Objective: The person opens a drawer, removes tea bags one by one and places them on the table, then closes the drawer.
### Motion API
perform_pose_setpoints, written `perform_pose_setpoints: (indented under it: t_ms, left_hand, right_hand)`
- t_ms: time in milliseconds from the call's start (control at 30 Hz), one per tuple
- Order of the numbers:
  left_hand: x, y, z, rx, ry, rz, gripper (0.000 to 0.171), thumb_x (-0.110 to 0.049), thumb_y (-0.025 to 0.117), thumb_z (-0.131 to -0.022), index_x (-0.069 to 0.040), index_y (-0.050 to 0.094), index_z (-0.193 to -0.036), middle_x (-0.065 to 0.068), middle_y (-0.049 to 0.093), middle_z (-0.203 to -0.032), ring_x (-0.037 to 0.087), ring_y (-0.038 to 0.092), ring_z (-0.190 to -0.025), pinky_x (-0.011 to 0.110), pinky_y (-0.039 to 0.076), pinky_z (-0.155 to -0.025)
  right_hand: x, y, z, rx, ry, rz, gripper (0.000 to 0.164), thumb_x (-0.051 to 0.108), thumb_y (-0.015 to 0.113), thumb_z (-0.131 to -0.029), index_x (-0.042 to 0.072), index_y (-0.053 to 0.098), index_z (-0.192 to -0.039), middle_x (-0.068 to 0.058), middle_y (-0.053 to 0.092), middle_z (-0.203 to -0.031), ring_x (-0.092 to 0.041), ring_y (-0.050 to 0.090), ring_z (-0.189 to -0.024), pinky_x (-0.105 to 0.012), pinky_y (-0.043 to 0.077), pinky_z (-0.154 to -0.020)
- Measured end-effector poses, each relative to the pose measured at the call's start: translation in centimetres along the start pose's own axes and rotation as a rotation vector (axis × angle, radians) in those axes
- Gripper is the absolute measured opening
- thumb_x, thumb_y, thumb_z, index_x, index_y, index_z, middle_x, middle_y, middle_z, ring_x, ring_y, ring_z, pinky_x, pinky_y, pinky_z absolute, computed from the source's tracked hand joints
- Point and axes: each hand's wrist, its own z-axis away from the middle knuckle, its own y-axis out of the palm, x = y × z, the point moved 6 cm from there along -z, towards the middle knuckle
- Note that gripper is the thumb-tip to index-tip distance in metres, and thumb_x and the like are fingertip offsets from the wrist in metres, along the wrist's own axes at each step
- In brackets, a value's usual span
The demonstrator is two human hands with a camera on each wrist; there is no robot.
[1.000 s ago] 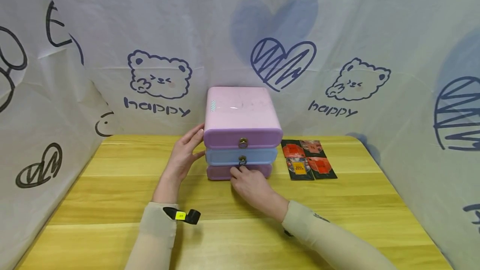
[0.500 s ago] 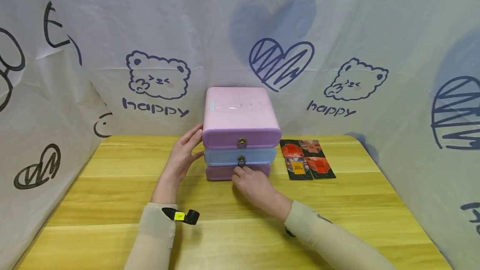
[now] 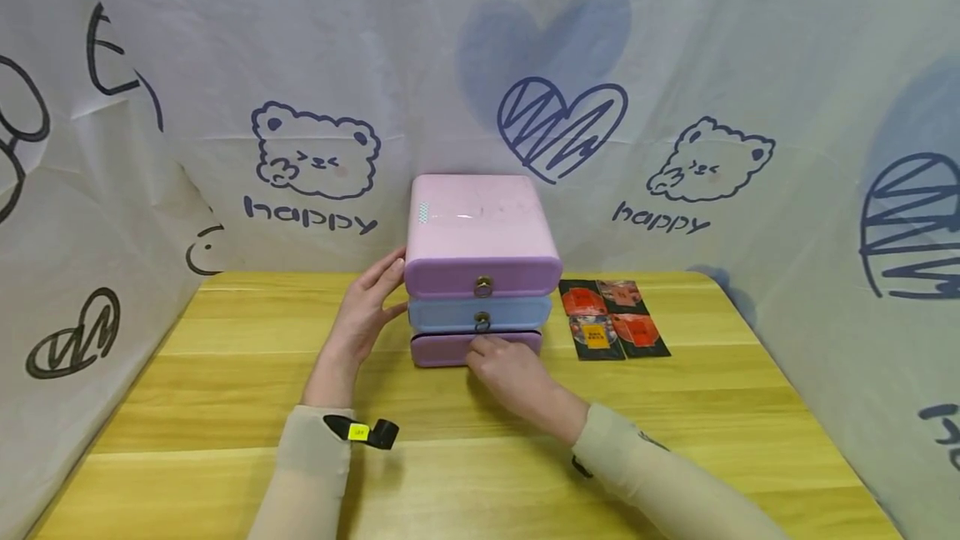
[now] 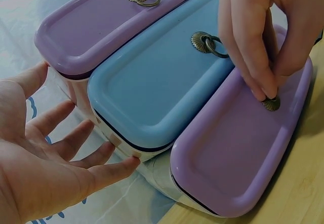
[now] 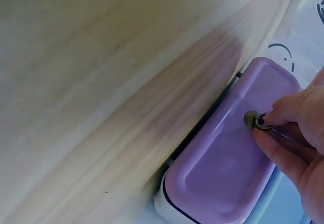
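A small three-drawer cabinet [image 3: 480, 219] with a pale pink top stands at the back of the table. Its top drawer [image 3: 442, 277] is purple, the middle drawer [image 3: 442, 314] light blue, the bottom drawer [image 3: 438, 350] purple and pulled out slightly, with a dark gap along its upper edge. My right hand [image 3: 513, 373] pinches the brass ring pull [image 5: 260, 122] of that bottom drawer between thumb and finger. Spread along the cabinet's left side, the fingertips of my left hand [image 4: 55, 153] touch its wall, the fingers nearly straight. Brass ring pulls on the upper drawers hang free.
Several black and red packets [image 3: 615, 319] lie together on the wooden table [image 3: 247, 407], right of the cabinet. A white cloth [image 3: 442, 48] printed with bears and hearts hangs close behind and along both sides. A black wrist camera [image 3: 371, 432] sits on the left sleeve.
The bottom drawer has come forward a little, and a dark gap now shows above its front. My right hand moved slightly back with it; the left hand stays on the cabinet's side.
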Motion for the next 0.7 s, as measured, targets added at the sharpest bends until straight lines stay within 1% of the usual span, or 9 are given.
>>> perform_pose_setpoints:
  t_ms: [300, 567, 700]
  left_hand:
    - [0.1, 0.0, 0.0, 0.003, 0.003, 0.019, 0.050, -0.041, 0.058, -0.087, -0.022, 0.049, -0.131, 0.007, 0.044, -0.135, 0.018, 0.040, -0.117, 0.056, 0.036, -0.096]
    - [0.1, 0.0, -0.1, 0.004, -0.005, 0.007, 0.053, -0.043, 0.058, -0.086, -0.021, 0.047, -0.133, 0.007, 0.043, -0.136, 0.017, 0.040, -0.118, 0.054, 0.036, -0.096]
    - [0.0, 0.0, 0.0, 0.006, -0.006, 0.014, 0.054, -0.043, 0.059, -0.086, -0.020, 0.047, -0.133, 0.007, 0.043, -0.137, 0.017, 0.040, -0.118, 0.054, 0.037, -0.095]
  right_hand:
    - [0.9, -1.0, 0.6, 0.013, -0.019, -0.040, 0.014, 0.003, 0.058, -0.081, 0.013, 0.066, -0.087, 0.001, 0.063, -0.093, -0.011, 0.056, -0.080, -0.023, 0.052, -0.060]
    - [1.6, -1.6, 1.2, 0.011, -0.030, -0.068, 0.017, 0.003, 0.057, -0.080, 0.013, 0.067, -0.089, 0.002, 0.064, -0.094, -0.010, 0.057, -0.080, -0.022, 0.052, -0.058]
    - [1.9, -2.0, 1.4, 0.006, -0.034, -0.081, 0.018, 0.003, 0.058, -0.079, 0.014, 0.067, -0.090, 0.002, 0.064, -0.094, -0.010, 0.057, -0.081, -0.021, 0.052, -0.060]
